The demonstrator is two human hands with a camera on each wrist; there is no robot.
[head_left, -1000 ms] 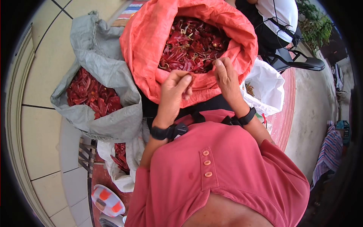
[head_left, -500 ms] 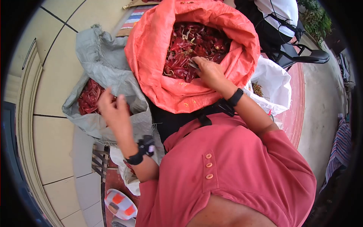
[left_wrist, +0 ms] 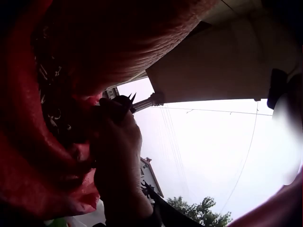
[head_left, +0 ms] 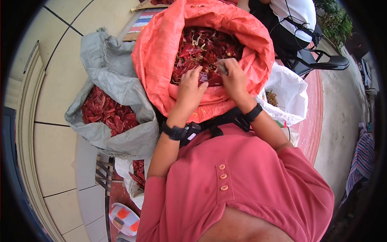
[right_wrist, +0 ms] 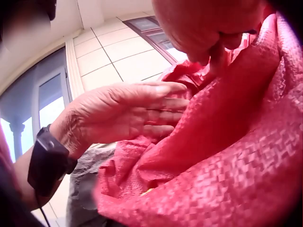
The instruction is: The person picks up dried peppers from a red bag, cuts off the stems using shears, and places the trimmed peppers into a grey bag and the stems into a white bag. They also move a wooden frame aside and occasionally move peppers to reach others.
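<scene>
Dried red chilies with stems [head_left: 201, 52] fill a large red woven sack [head_left: 155, 60]. Over its near edge reaches my left hand [head_left: 191, 90], fingers extended toward the chilies; the right wrist view shows this left hand [right_wrist: 130, 113] with nearly straight fingers beside the red plastic. Just to its right, my right hand [head_left: 235, 78] holds a small grey tool [head_left: 222, 67] above the chilies. In the left wrist view two dark points of the tool [left_wrist: 129, 103] stick out of the right hand [left_wrist: 118, 151]. What lies under the left fingertips is hidden.
Left stands a grey sack [head_left: 109, 72] of red chili pieces [head_left: 107, 113], with a white sack [head_left: 135, 193] below it. A white bag [head_left: 296, 92] holding brownish bits stands right. Another person in a white top [head_left: 296, 16] sits at the upper right.
My left hand swung out over the grey sack, then came back to the red sack beside my right hand. The right hand moved slightly right, still holding the tool.
</scene>
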